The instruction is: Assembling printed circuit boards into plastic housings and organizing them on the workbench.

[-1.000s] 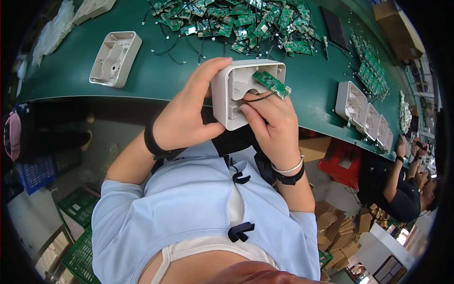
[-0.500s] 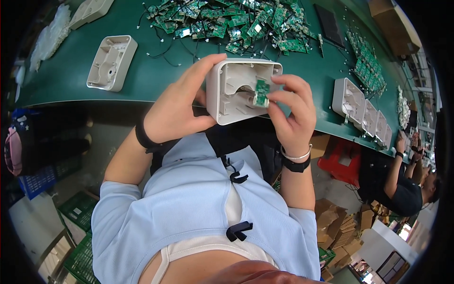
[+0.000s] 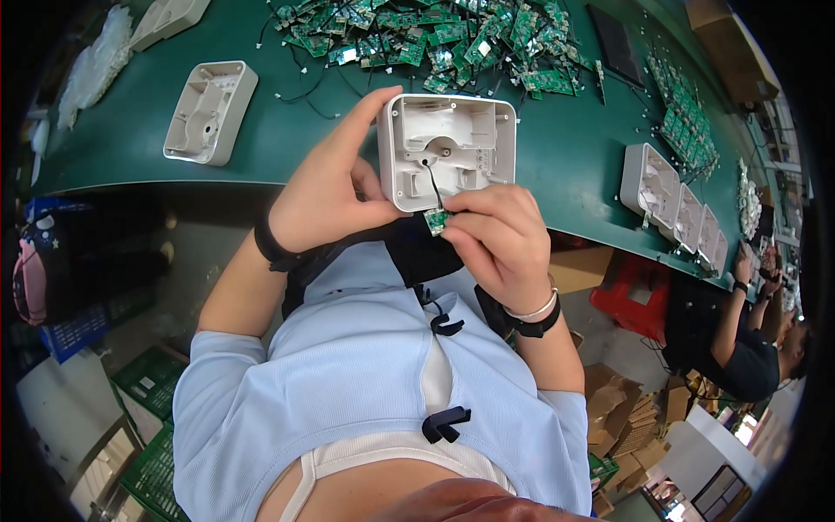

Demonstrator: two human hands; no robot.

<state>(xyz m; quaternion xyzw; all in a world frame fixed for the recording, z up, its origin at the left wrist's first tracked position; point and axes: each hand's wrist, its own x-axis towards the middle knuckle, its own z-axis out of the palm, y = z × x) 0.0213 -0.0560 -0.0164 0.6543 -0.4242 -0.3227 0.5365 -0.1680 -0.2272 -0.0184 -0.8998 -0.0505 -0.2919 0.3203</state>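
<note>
My left hand [image 3: 335,196] grips a white plastic housing [image 3: 405,174] by its left side, thumb and fingers wrapped round the wall. The hollow, ribbed inside of the housing faces me. Between the thumb and fingers of my right hand [image 3: 504,239] is a small green circuit board [image 3: 436,221], held just below the housing's near edge. A black cable [image 3: 435,184] runs from the board up to a small hole inside the housing.
A pile of green circuit boards [image 3: 452,39] with black cables lies at the back. Another white housing [image 3: 210,113] rests at left; several more [image 3: 651,181] line the right edge. Board panels [image 3: 687,126] lie beyond them. A co-worker [image 3: 739,348] is at far right.
My right hand has drawn the small circuit board out of the housing, down and to the left, below its near edge. The housing is now tilted to show more of its inside.
</note>
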